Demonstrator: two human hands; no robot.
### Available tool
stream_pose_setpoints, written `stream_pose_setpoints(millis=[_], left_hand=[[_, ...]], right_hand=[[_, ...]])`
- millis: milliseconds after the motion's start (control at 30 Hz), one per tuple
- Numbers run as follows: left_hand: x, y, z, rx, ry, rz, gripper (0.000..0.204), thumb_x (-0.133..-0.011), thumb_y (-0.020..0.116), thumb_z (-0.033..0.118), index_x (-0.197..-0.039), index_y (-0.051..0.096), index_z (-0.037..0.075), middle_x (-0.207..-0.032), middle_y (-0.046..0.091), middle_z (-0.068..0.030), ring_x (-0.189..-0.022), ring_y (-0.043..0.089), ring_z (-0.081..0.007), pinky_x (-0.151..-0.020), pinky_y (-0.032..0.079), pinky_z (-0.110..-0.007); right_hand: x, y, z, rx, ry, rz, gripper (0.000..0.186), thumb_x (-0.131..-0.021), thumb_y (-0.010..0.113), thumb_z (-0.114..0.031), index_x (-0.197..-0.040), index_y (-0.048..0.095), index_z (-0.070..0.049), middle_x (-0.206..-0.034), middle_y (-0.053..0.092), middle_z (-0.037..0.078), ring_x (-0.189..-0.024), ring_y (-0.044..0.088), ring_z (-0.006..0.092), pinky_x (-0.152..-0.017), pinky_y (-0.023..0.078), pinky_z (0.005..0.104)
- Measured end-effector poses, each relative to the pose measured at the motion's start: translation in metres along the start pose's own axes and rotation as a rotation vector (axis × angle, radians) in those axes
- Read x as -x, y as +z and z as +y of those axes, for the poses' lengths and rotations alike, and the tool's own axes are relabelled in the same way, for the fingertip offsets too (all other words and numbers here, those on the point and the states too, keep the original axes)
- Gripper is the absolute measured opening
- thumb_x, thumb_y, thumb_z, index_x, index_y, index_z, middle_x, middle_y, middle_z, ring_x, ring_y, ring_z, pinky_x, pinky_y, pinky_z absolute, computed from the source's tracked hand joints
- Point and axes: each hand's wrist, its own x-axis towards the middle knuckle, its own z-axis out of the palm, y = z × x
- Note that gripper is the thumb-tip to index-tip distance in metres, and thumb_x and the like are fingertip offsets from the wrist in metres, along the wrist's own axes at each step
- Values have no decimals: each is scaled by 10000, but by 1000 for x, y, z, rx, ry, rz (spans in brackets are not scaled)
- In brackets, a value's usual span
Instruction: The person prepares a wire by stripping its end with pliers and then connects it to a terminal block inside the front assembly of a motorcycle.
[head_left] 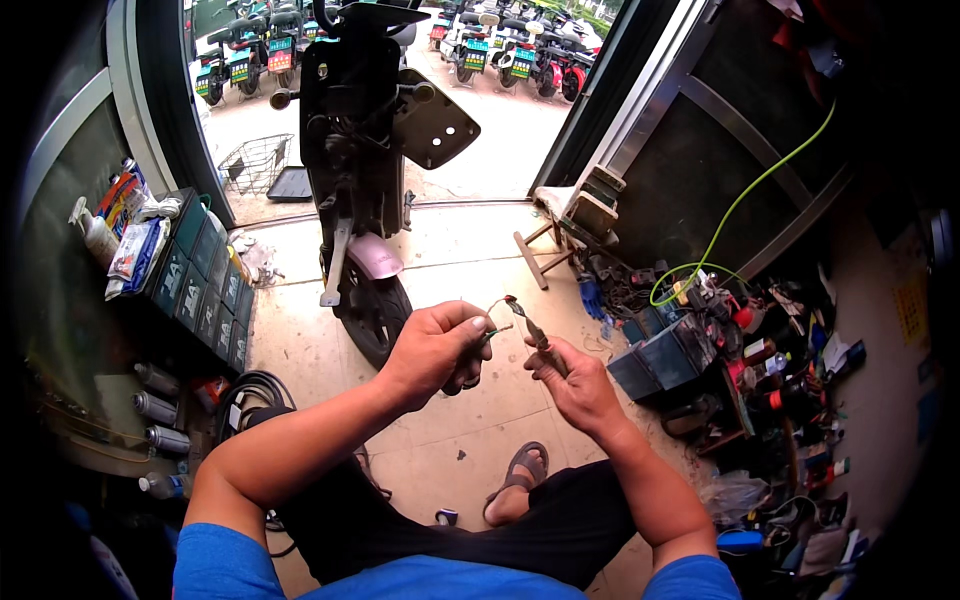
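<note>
In front of me my left hand (450, 350) is closed, pinching the end of a thin green wire (500, 330) between thumb and forefinger. To its right my right hand (570, 385) grips a short dark cable piece (532, 330), which looks like a sheathed connector with thin wires and a small red tip at the top. Beyond my hands stands a dark scooter (350, 140) with a front tire (375, 320) and a pink mudguard (376, 255).
Stacked batteries (185, 290) and spray cans (160, 405) are at left, beside coiled black hose (255, 390). A wooden stool (590, 210) stands right of the scooter. Cluttered tools and boxes (665, 355) line the right, below a green hose (715, 230). Parked scooters (480, 50) show outside.
</note>
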Motion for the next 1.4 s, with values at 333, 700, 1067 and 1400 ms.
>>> stream_pose_setpoints(millis=[333, 700, 1067, 1400], left_hand=[[2, -2, 1, -59, 36, 2, 212, -1101, 576, 187, -1091, 680, 3, -787, 672, -36, -555, 544, -71, -490, 433, -237], [3, -19, 1, -114, 39, 21, 215, -1108, 565, 214, -1099, 687, 37, -819, 698, -37, -593, 581, -64, -466, 420, -210], [-2, -23, 1, -160, 73, 10, 220, -1112, 548, 189, -1081, 685, 20, -811, 698, -48, -577, 562, -56, -459, 379, -204], [-4, -10, -4, -193, 100, -35, 233, -1114, 556, 203, -1133, 694, 16, -818, 695, -41, -579, 535, -50, -483, 382, -211]], right_hand=[[-15, 23, -19, 85, -77, 10, 292, -1035, 709, -160, -1295, 678, -31, -976, 778, 91, -851, 755, 169, -704, 569, 319], [-17, 17, -37, -368, 329, -227, 332, -882, 836, -208, -1052, 616, -25, -754, 620, 20, -610, 630, 118, -575, 549, 270], [-7, 34, -4, -36, 118, -123, 420, -997, 657, -59, -1407, 597, 10, -970, 735, 146, -847, 733, 243, -789, 577, 378], [-13, 29, -16, 639, -397, 230, 392, -962, 704, -136, -1320, 646, 14, -935, 724, 166, -829, 701, 346, -712, 547, 458]])
